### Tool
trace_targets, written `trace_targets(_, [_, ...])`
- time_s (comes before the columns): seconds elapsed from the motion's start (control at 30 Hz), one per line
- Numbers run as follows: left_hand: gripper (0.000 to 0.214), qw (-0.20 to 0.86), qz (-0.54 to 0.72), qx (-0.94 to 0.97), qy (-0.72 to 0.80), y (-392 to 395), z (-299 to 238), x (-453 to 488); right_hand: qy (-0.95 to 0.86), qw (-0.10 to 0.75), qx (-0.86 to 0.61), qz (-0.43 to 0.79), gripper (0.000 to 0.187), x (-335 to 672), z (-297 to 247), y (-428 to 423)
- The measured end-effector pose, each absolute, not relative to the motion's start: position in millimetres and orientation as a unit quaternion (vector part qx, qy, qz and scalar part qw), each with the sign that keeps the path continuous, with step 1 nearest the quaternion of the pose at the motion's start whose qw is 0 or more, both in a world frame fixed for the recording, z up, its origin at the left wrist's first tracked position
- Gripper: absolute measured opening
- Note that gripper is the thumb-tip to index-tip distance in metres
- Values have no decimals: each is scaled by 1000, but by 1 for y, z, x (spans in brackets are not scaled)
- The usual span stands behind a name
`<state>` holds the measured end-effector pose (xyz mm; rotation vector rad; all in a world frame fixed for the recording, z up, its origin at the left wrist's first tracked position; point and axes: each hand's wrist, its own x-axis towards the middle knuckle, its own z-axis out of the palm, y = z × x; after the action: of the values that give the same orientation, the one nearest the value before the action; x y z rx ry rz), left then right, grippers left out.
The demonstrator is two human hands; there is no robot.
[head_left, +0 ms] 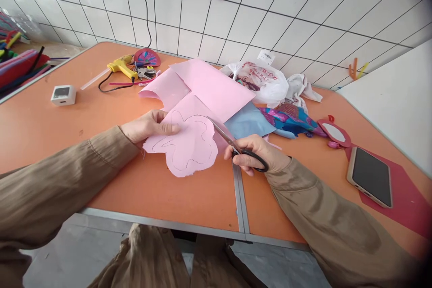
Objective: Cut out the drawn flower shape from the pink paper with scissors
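My left hand [150, 127] pinches a pink sheet [192, 144] by its left side, thumb on top. Curving outlines are drawn on the sheet in dark line, and its lower and right edges are cut round, just outside the drawing. My right hand [253, 155] grips black-handled scissors [222, 131], fingers through the loops. The blades point up and left and lie at the sheet's upper right edge; whether they are parted is hard to see. Behind the held piece lie larger pink sheets [216, 87], over a light blue sheet [251, 121].
A yellow glue gun [123, 66] with a cord and a small white box [63, 95] sit at the back left. Farther right are a white plastic bag [259, 83], a shiny blue-purple wrapper [288, 119], and a phone [371, 177] on a red sheet [407, 198]. A tiled wall stands behind.
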<state>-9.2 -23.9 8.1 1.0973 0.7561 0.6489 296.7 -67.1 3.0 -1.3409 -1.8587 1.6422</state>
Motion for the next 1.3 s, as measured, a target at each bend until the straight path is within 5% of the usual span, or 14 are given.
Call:
trace_targets(0.8, [16, 727, 240, 537, 354, -36, 18, 2, -635, 115, -416, 641, 69, 307, 0, -67])
trace_targets(1.3, [17, 774, 190, 482, 363, -40, 18, 5, -654, 152, -390, 630, 62, 302, 3, -69])
